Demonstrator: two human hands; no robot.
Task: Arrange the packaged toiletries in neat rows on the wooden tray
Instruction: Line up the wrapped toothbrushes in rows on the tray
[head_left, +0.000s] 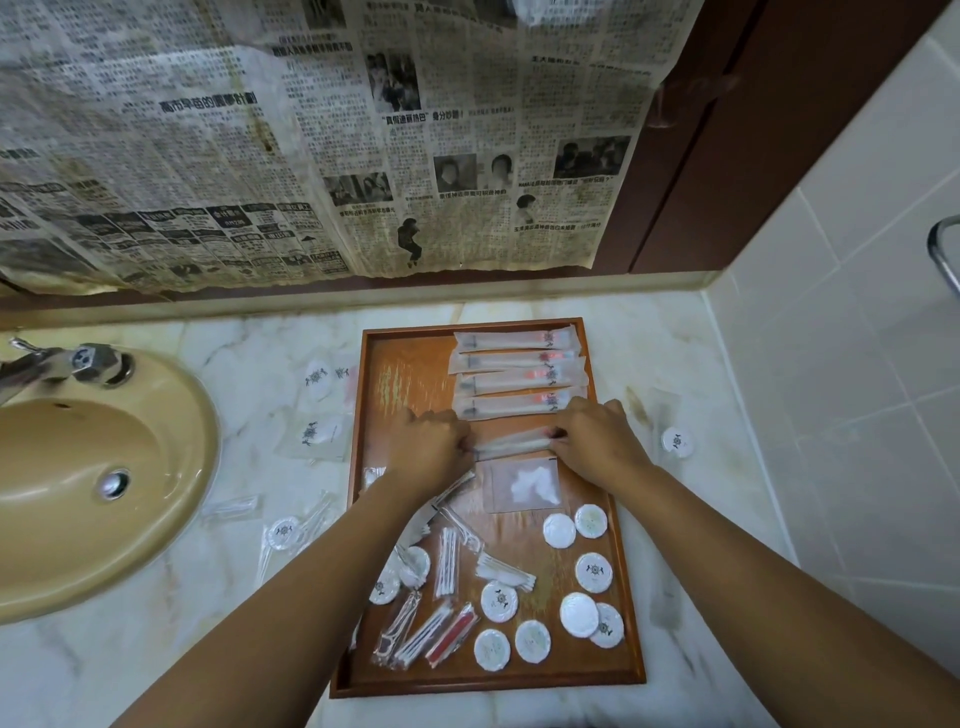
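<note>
A wooden tray lies on the marble counter. Several long toothbrush packets lie in a row at its far right. Just below them my left hand and my right hand pinch the two ends of another long toothbrush packet, held level over the tray. A flat clear packet with white stuffing lies under it. Round white soap packets, cotton-swab packets and slim red-and-white packets are scattered over the near half.
A tan sink with a chrome tap is at left. Loose clear packets and round soaps lie on the counter between sink and tray. One round soap sits right of the tray. Tiled wall at right, newspaper behind.
</note>
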